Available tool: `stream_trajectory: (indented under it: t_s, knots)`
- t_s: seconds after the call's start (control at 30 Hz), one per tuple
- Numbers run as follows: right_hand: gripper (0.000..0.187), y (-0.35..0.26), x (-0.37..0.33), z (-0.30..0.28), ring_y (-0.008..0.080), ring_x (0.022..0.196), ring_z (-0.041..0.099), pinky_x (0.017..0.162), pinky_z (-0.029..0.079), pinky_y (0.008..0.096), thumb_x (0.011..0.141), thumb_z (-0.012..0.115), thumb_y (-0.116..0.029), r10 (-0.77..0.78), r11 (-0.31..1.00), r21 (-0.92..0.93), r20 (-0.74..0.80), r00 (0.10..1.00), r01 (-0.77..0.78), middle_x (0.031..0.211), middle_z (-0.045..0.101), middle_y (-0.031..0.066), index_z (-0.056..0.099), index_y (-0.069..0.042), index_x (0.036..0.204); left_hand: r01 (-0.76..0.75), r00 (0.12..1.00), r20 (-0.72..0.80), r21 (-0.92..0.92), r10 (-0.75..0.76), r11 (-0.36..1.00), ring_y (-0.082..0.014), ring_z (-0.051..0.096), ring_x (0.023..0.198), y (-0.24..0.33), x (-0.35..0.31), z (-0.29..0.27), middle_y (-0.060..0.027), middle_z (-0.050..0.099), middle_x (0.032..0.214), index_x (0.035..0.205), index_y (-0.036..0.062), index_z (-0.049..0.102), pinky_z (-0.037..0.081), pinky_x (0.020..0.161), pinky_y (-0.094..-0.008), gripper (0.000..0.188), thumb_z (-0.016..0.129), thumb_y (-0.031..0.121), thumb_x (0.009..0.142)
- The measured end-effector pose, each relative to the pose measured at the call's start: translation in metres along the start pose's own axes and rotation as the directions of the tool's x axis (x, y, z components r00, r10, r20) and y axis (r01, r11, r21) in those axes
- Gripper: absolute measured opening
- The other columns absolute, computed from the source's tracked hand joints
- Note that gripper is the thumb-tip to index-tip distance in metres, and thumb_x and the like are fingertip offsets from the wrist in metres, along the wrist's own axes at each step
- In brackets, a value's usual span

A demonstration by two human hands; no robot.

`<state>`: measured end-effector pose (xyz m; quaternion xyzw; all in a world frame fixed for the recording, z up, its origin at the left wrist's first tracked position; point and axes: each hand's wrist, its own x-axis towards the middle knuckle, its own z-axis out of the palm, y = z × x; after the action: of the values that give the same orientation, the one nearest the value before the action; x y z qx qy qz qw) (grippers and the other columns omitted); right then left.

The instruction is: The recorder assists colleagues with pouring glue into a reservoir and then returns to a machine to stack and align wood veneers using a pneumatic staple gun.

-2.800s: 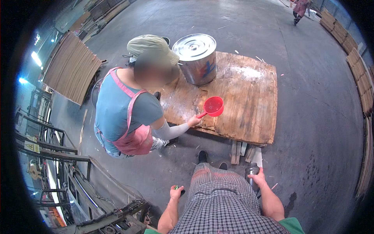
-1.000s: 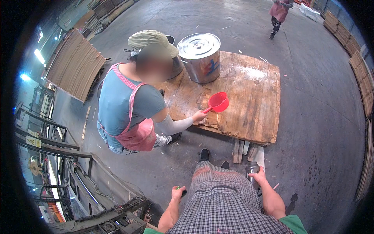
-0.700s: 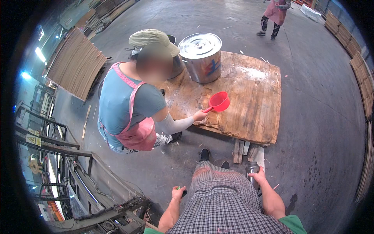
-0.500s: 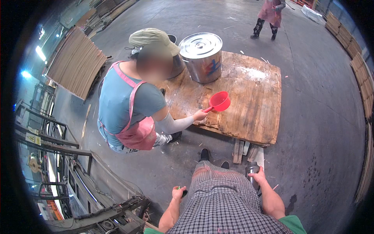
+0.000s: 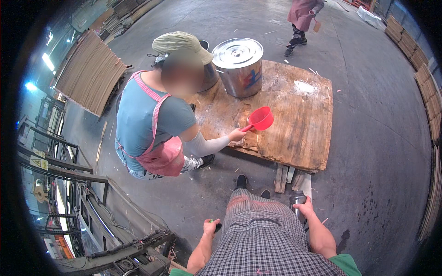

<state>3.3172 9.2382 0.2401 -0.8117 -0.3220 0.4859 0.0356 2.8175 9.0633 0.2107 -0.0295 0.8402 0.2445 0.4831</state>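
Note:
My right hand (image 5: 305, 209) is wrapped round a dark, see-through bottle (image 5: 298, 198) that stands upright beside my apron, its mouth facing up with no cap on it. On the other side of the checked apron (image 5: 262, 237), my left hand (image 5: 210, 226) is closed. A bit of bright green and a small dark edge show at its fingers, too little to name. Ahead of me a co-worker (image 5: 156, 115) grips a red dipper (image 5: 261, 118) by its handle over the wooden board table, bowl facing up.
A lidded metal drum (image 5: 238, 66) stands on the wooden platform (image 5: 294, 124), with another metal container (image 5: 209, 76) behind the co-worker's head. Machine frames (image 5: 106, 221) line the left. Stacked boards (image 5: 90, 73) stand far left. Another person (image 5: 301, 23) walks at the back.
At the back, the other person has stepped left and nearer. The red dipper has shifted slightly to the right and up. My hands have hardly moved.

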Motion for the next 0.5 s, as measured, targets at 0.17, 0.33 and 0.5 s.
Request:
stream_trajectory:
  t_s: [0.17, 0.33, 0.5]
  knots:
    - [0.119, 0.003, 0.003, 0.002, 0.0356, 0.131, 0.057, 0.109, 0.047, 0.0413, 0.06, 0.092, -0.022, -0.001, 1.0, 0.025, 0.002, 1.0, 0.001, 0.143, 0.056, 0.023, 0.027, -0.004, 0.159, 0.001, 1.0, 0.0, 0.021, -0.001, 1.0, -0.0227, 0.07, 0.092, 0.006, -0.005, 0.002, -0.015, 0.067, 0.114, 0.136, -0.0035, 0.051, 0.059, 0.076, -0.0366, 0.077, 0.09, 0.019, 0.074]
    - [0.119, 0.004, 0.005, 0.002, 0.0358, 0.13, 0.057, 0.108, 0.047, 0.0418, 0.06, 0.092, -0.022, 0.001, 1.0, 0.025, 0.007, 1.0, -0.002, 0.142, 0.057, 0.0237, 0.026, -0.004, 0.158, 0.009, 1.0, -0.012, 0.01, -0.008, 1.0, -0.0231, 0.07, 0.093, 0.004, -0.005, 0.001, -0.0152, 0.067, 0.114, 0.135, -0.0045, 0.051, 0.059, 0.078, -0.0368, 0.077, 0.09, 0.019, 0.073]
    - [0.12, 0.001, 0.003, 0.002, 0.0364, 0.131, 0.057, 0.109, 0.046, 0.0419, 0.06, 0.092, -0.024, -0.018, 1.0, 0.019, 0.005, 1.0, 0.018, 0.143, 0.056, 0.0244, 0.026, -0.003, 0.158, 0.003, 1.0, 0.001, 0.012, -0.003, 1.0, -0.0227, 0.069, 0.096, -0.001, 0.002, 0.002, -0.0152, 0.067, 0.115, 0.135, -0.0046, 0.052, 0.058, 0.081, -0.0369, 0.078, 0.09, 0.021, 0.073]
